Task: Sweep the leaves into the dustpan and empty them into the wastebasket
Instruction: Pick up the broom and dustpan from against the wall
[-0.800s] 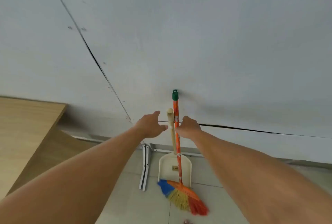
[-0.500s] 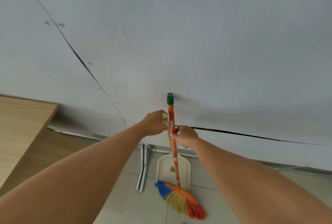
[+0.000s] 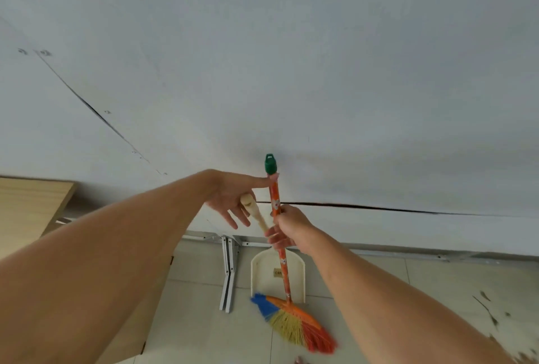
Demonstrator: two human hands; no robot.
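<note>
Against the wall, the broom and dustpan are stood upright on the tiled floor, the broom's bristles in front of the pan.

Change noted: half a second ago the left hand was closed round the top of the dustpan handle. Now its fingers are spread and released, one fingertip touching the broom handle just below the green cap. The dustpan handle is seen tilted towards the right hand. The right hand is unchanged: clenched round the orange broom handle about a third of the way down.

Judgement: the dustpan grip appears to have been given up or is being re-taken, so neither tool has yet been carried off. Sweeping has not been started.

Leaves are located on the floor at far right, well apart from both tools.

Not resolved:
- whether the dustpan handle is also pinched by the right hand, since its lower part is hidden behind those fingers;
- leaves are blurred and cut off at the frame edge, so their number cannot be told;
- wastebasket not in view;
- only a corner of the wooden bench is seen at left, and a white metal bracket is propped beside the dustpan.
</note>
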